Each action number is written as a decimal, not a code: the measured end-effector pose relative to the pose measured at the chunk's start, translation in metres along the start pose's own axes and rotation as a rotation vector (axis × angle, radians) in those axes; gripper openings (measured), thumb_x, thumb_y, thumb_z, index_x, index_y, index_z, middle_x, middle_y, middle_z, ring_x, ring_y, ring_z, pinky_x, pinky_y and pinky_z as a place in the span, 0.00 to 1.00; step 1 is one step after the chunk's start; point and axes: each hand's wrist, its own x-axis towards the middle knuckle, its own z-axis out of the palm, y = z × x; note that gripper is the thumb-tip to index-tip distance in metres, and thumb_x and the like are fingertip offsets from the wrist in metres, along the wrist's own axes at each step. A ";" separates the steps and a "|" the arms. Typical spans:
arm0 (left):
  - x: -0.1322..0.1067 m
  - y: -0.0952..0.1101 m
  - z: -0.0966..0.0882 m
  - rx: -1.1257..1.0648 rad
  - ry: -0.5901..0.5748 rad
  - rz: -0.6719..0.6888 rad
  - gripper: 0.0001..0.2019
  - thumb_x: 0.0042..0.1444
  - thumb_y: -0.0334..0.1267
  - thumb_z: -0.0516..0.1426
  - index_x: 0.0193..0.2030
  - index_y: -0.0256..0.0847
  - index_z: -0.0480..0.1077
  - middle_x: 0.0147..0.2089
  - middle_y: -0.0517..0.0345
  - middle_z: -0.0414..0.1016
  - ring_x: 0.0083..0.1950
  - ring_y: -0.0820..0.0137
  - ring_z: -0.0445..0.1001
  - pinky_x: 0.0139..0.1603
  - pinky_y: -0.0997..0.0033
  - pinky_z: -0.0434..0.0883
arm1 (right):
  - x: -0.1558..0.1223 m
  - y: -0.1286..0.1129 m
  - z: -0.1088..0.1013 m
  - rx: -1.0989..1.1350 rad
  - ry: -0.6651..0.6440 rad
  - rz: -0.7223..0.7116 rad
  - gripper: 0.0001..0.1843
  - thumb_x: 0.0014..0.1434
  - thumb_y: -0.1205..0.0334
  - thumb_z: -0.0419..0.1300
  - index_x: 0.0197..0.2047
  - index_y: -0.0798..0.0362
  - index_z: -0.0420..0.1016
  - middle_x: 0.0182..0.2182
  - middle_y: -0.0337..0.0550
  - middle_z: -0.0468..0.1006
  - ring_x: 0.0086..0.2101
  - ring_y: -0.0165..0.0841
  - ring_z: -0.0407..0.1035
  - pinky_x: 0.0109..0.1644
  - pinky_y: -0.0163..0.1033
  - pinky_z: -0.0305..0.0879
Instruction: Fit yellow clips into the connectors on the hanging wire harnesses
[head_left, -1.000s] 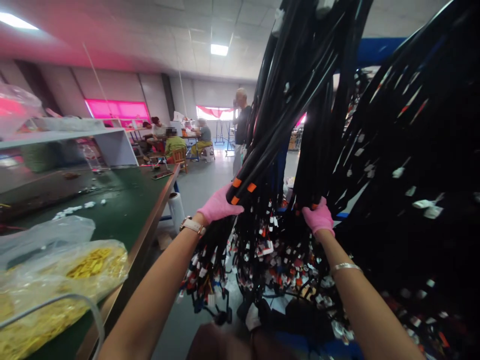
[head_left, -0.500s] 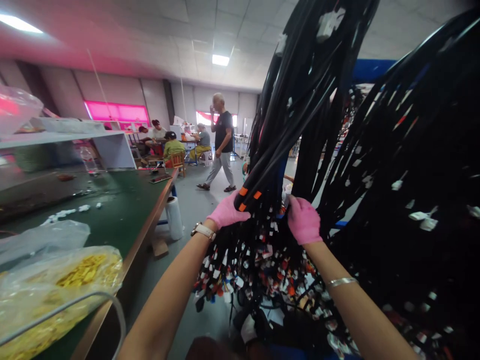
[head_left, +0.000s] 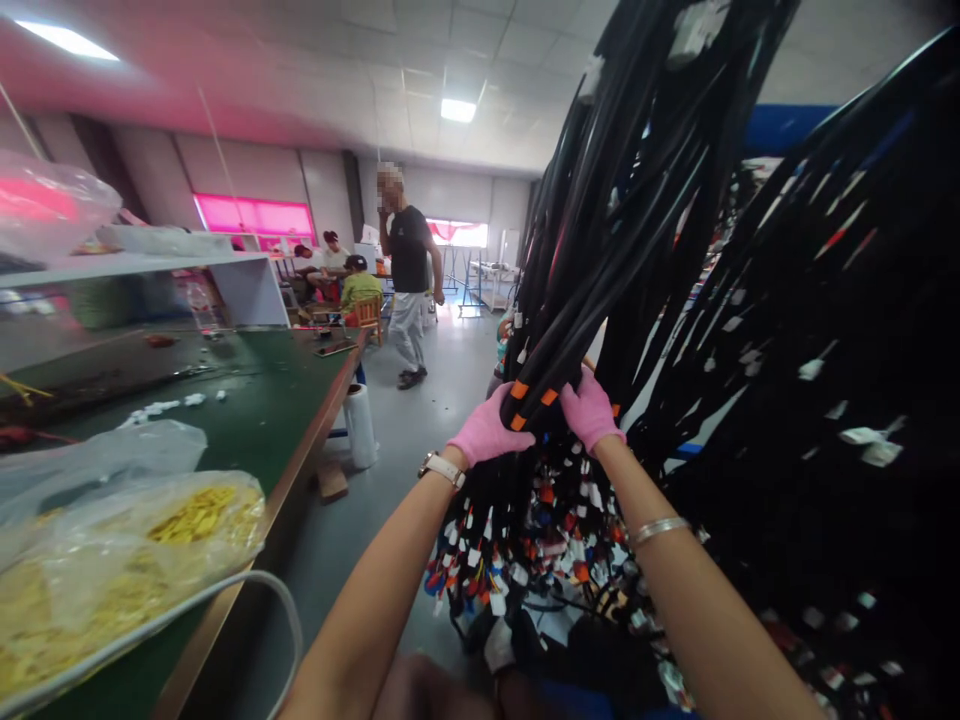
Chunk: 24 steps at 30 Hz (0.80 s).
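Observation:
A thick bundle of black cable harnesses (head_left: 600, 230) hangs in front of me, with orange bands (head_left: 534, 395) partway down and several small white, red and blue connectors (head_left: 525, 540) at the lower ends. My left hand (head_left: 487, 432), in a pink glove with a watch at the wrist, is closed around the bundle just below the orange bands. My right hand (head_left: 590, 410), also in a pink glove, grips the same bundle from the right side, close to the left hand. A bracelet sits on my right forearm.
More black harnesses (head_left: 825, 350) hang densely to the right. A green-topped workbench (head_left: 247, 410) runs along the left, with a clear bag of yellow parts (head_left: 150, 545) on it. A person (head_left: 409, 280) walks in the aisle; other people sit at the back. A white roll (head_left: 361, 425) stands on the floor.
My right hand has moved left along the bundle, closer to the left hand. The view has shifted slightly. The person in the aisle has walked nearer and to the left.

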 end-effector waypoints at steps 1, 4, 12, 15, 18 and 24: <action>-0.001 0.002 0.000 -0.002 -0.005 0.003 0.41 0.37 0.39 0.65 0.60 0.43 0.55 0.47 0.57 0.71 0.46 0.65 0.71 0.49 0.65 0.69 | -0.004 0.000 -0.005 -0.008 -0.010 0.007 0.24 0.54 0.56 0.51 0.53 0.56 0.63 0.45 0.55 0.73 0.45 0.47 0.67 0.49 0.49 0.61; -0.006 0.010 -0.003 -0.006 -0.008 0.012 0.42 0.37 0.37 0.65 0.61 0.43 0.53 0.49 0.56 0.71 0.47 0.65 0.71 0.51 0.65 0.68 | -0.013 -0.005 -0.024 -0.010 -0.066 0.023 0.19 0.51 0.59 0.54 0.47 0.55 0.68 0.38 0.51 0.75 0.41 0.45 0.68 0.46 0.47 0.62; -0.031 0.033 -0.008 -0.001 0.018 0.014 0.43 0.38 0.36 0.64 0.62 0.44 0.52 0.49 0.58 0.71 0.48 0.65 0.70 0.53 0.65 0.66 | -0.059 -0.009 -0.071 0.305 -0.293 0.067 0.11 0.45 0.53 0.59 0.26 0.52 0.67 0.21 0.37 0.71 0.26 0.33 0.66 0.34 0.38 0.64; -0.037 0.040 -0.005 0.041 0.030 -0.057 0.45 0.36 0.34 0.64 0.63 0.45 0.50 0.47 0.58 0.72 0.47 0.64 0.71 0.52 0.64 0.67 | -0.081 -0.004 -0.064 0.483 -0.341 0.092 0.16 0.46 0.48 0.58 0.26 0.53 0.67 0.23 0.38 0.73 0.25 0.31 0.66 0.31 0.36 0.65; -0.040 0.043 -0.002 0.085 0.033 -0.080 0.45 0.36 0.36 0.64 0.63 0.46 0.49 0.46 0.58 0.73 0.47 0.63 0.72 0.51 0.63 0.67 | -0.095 -0.011 -0.062 0.497 -0.272 0.121 0.17 0.46 0.47 0.60 0.25 0.53 0.67 0.20 0.36 0.70 0.22 0.28 0.63 0.27 0.34 0.61; -0.037 0.034 -0.001 0.097 0.037 0.008 0.45 0.40 0.41 0.63 0.65 0.47 0.46 0.48 0.57 0.72 0.46 0.64 0.72 0.50 0.63 0.68 | -0.127 -0.022 -0.106 0.611 -0.479 0.170 0.13 0.45 0.53 0.64 0.26 0.53 0.67 0.19 0.34 0.69 0.20 0.28 0.62 0.24 0.34 0.60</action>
